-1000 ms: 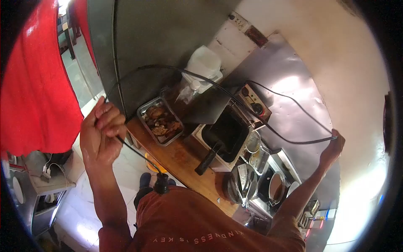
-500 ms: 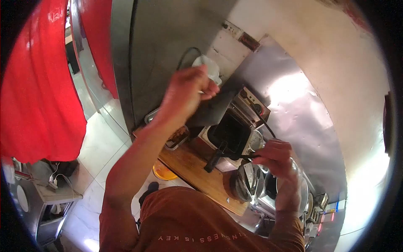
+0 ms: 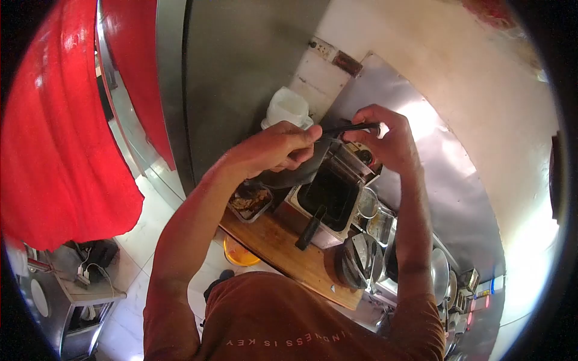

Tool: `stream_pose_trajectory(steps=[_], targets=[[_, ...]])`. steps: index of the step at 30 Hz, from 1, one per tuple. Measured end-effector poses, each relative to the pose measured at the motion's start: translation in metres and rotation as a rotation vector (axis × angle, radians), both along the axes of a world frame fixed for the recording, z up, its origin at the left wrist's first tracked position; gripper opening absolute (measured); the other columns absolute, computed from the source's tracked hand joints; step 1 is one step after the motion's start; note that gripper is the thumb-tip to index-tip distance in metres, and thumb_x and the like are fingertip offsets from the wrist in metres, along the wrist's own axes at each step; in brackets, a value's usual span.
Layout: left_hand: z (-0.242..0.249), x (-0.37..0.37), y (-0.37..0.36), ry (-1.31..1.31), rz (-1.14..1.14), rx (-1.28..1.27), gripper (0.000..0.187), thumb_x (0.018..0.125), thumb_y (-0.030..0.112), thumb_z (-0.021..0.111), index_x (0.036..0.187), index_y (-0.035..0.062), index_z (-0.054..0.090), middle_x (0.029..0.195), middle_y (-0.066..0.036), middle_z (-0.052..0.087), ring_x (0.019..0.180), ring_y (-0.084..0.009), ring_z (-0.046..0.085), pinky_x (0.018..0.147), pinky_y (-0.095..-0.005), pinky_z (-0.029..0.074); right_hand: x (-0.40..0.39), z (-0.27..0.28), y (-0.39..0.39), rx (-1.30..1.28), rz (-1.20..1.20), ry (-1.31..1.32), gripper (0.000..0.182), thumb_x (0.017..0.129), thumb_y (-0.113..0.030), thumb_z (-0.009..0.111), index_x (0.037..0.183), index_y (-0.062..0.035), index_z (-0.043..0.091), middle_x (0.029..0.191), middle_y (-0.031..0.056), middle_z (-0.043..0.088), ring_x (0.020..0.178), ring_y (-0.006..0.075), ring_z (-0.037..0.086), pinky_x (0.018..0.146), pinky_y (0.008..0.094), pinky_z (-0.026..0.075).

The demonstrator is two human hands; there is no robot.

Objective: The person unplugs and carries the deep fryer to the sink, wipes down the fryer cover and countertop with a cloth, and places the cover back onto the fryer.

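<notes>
Two bare hands are in view, with one black cable (image 3: pixel 348 128) raised between them above the fryer and in front of the steel wall sheet. The left hand (image 3: pixel 282 148) is curled closed, thumb along the cable; the right hand (image 3: pixel 385 139) pinches it between thumb and fingers. Counted below: one fryer basin (image 3: pixel 328 194) with dark contents, one black handle (image 3: pixel 311 229) slanting over its edge, one metal tray of food (image 3: pixel 251 203), and one white container (image 3: pixel 288 108) behind. The counter (image 3: pixel 280 245) is brown wood. One orange basin (image 3: pixel 242 253) sits beneath, on pale floor tiles; red curtain (image 3: pixel 66 132) hangs at left.
</notes>
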State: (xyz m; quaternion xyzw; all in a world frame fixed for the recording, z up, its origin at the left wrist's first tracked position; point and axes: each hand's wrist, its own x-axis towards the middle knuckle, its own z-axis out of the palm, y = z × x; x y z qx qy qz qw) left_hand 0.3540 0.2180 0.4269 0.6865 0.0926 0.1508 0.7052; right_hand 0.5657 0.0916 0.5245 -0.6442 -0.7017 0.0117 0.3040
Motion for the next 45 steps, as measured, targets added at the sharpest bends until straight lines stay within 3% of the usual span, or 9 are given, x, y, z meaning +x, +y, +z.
stream_pose_trajectory(steps=[12,19,22,26,28,32,36,39,45], targets=[[0.009,-0.004,0.03,-0.271,-0.061,-0.205,0.049,0.107,0.05,0.045,0.07,0.0179,0.041,0.054,0.009,0.03,0.043,-0.0036,0.022,0.04,-0.0229,0.016,0.186,-0.049,0.05,0.124,-0.14,-0.122,0.013,0.093,-0.01,0.07,0.104,-0.0032,0.072,0.106,0.0125,0.072,0.103,0.0258,0.067,0.096,0.0366,0.049],[0.0,0.123,-0.005,-0.156,0.139,-0.165,0.05,0.103,0.05,0.051,0.066,0.0181,0.041,0.056,0.007,0.033,0.045,-0.0057,0.023,0.043,-0.0254,0.015,0.31,-0.015,0.025,0.461,-0.256,-0.912,0.017,0.09,-0.004,0.055,0.098,-0.0057,0.069,0.094,0.0131,0.071,0.09,0.0323,0.066,0.081,0.0455,0.052],[0.001,0.123,-0.012,-0.208,0.016,-0.218,0.05,0.103,0.05,0.05,0.066,0.0184,0.041,0.056,0.007,0.032,0.045,-0.006,0.022,0.043,-0.0258,0.014,0.301,0.002,-0.016,0.44,-0.326,-1.069,0.017,0.095,-0.007,0.052,0.103,-0.0051,0.068,0.098,0.0136,0.068,0.091,0.033,0.064,0.081,0.0449,0.05],[0.01,0.07,-0.014,-0.297,-0.067,-0.351,0.049,0.106,0.049,0.046,0.067,0.0196,0.04,0.054,0.008,0.031,0.043,-0.0051,0.023,0.041,-0.0248,0.016,0.233,-0.035,-0.07,0.188,-0.353,-0.299,0.018,0.102,-0.014,0.057,0.112,-0.0041,0.069,0.103,0.0126,0.069,0.097,0.027,0.063,0.092,0.0386,0.049],[0.01,0.04,-0.014,-0.375,-0.092,-0.454,0.049,0.106,0.049,0.047,0.067,0.0204,0.04,0.053,0.008,0.032,0.042,-0.0036,0.023,0.041,-0.023,0.017,0.199,-0.064,-0.086,0.073,-0.262,-0.266,0.016,0.099,-0.009,0.063,0.113,-0.0053,0.07,0.107,0.0085,0.07,0.102,0.0201,0.062,0.095,0.0364,0.048],[0.008,-0.016,-0.011,-0.579,-0.076,-0.691,0.044,0.109,0.043,0.043,0.07,0.0219,0.041,0.053,0.008,0.031,0.043,-0.0022,0.022,0.041,-0.0204,0.021,0.131,-0.133,-0.096,-0.221,-0.147,0.392,0.019,0.091,-0.003,0.071,0.11,-0.0069,0.073,0.123,0.0062,0.07,0.12,0.0247,0.058,0.107,0.0377,0.044],[0.007,-0.062,-0.007,-0.717,0.143,-0.795,0.037,0.11,0.035,0.043,0.079,0.0163,0.046,0.056,0.007,0.035,0.043,-0.0043,0.027,0.041,-0.0206,0.024,0.065,-0.176,-0.085,-0.105,0.146,-0.226,0.028,0.092,-0.008,0.063,0.119,-0.0083,0.069,0.125,0.0096,0.069,0.121,0.0312,0.059,0.105,0.0446,0.046],[0.0,-0.056,-0.012,-0.72,0.34,-0.843,0.034,0.108,0.034,0.048,0.082,0.0137,0.048,0.06,0.006,0.037,0.046,-0.005,0.029,0.044,-0.0206,0.025,0.026,-0.208,-0.059,-0.109,0.106,-0.009,0.027,0.088,-0.003,0.067,0.114,-0.0052,0.07,0.103,0.014,0.072,0.099,0.0356,0.066,0.086,0.0447,0.053],[-0.022,0.012,-0.03,-0.515,0.826,-0.684,0.035,0.102,0.04,0.06,0.101,0.0055,0.054,0.077,-0.004,0.056,0.055,-0.0091,0.042,0.053,-0.0235,0.034,0.016,-0.238,-0.037,-0.389,0.118,-0.157,0.035,0.088,-0.007,0.066,0.123,-0.0033,0.065,0.097,0.0189,0.07,0.092,0.038,0.066,0.08,0.0462,0.052]])
